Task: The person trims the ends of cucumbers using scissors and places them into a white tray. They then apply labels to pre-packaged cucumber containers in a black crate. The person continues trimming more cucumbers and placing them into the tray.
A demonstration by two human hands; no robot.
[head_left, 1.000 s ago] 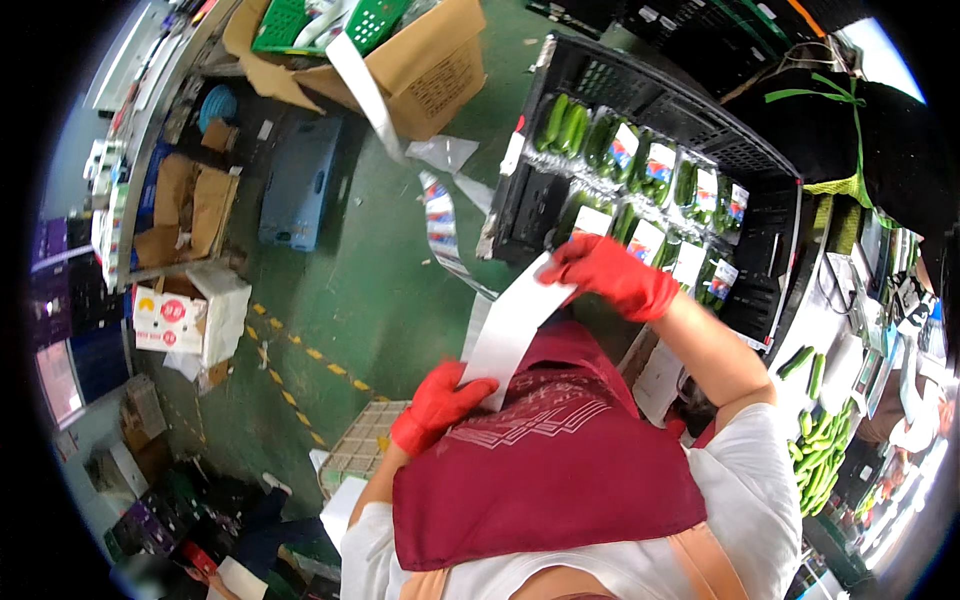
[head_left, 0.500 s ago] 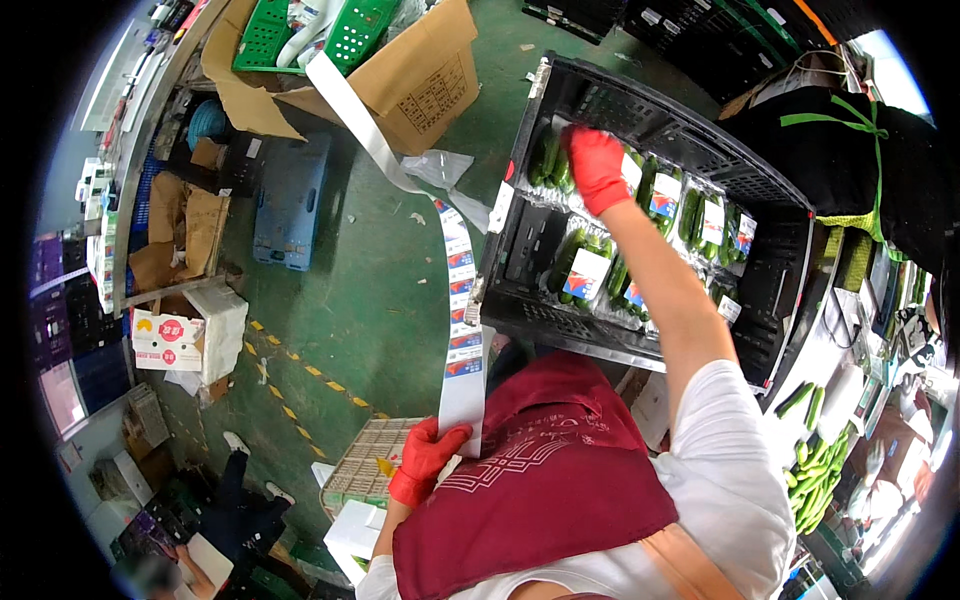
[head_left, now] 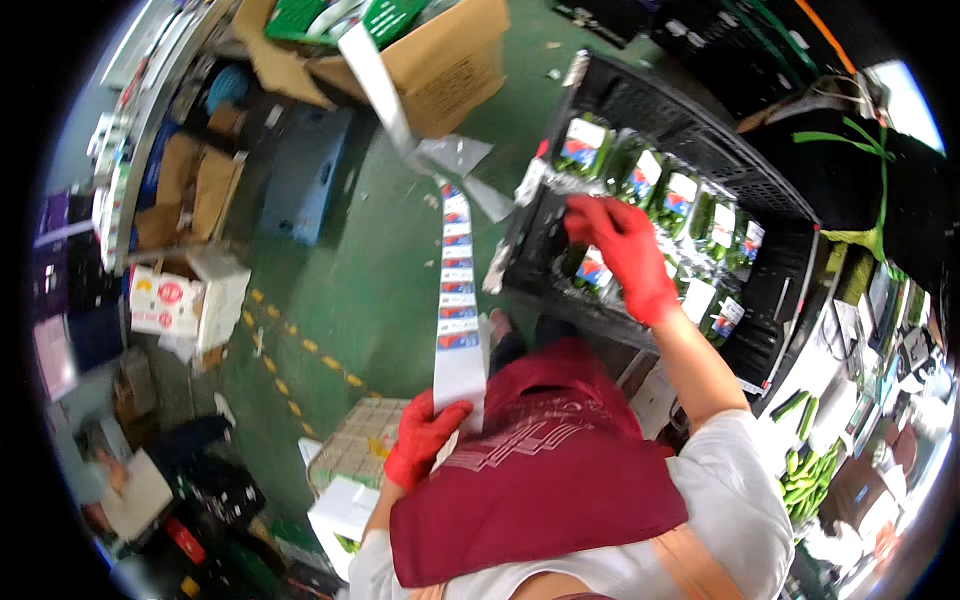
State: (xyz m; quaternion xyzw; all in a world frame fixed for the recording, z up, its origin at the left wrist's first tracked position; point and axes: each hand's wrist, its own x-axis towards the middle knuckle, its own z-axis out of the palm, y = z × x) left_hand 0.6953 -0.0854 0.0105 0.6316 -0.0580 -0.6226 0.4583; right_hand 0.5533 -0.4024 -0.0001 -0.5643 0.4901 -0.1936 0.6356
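Note:
My left hand (head_left: 425,440), in a red glove, is closed on the lower end of a long strip of labels (head_left: 460,290), white with blue and red print. The strip runs up and away from me over the floor. Above the near left part of a black plastic crate (head_left: 548,215) hovers my right hand (head_left: 625,250), also red-gloved. Its fingers are loosely bent and apart, with nothing seen in them. Inside the crate lie clear-wrapped packs of green cucumbers (head_left: 640,180) in two rows, labels on top. A labelled pack (head_left: 583,145) sits in the far left corner. My right hand partly hides the near row.
A cardboard box (head_left: 450,75) holding a green basket (head_left: 395,20) stands at the far left. Beige wire basket (head_left: 350,440) and white box (head_left: 343,515) are by my left arm. Loose green vegetables (head_left: 808,485) lie at right. A person (head_left: 150,490) is at lower left.
My right hand has lifted off the far left pack and come back toward me, uncovering a label there. My left hand still holds the strip. The view has shifted slightly.

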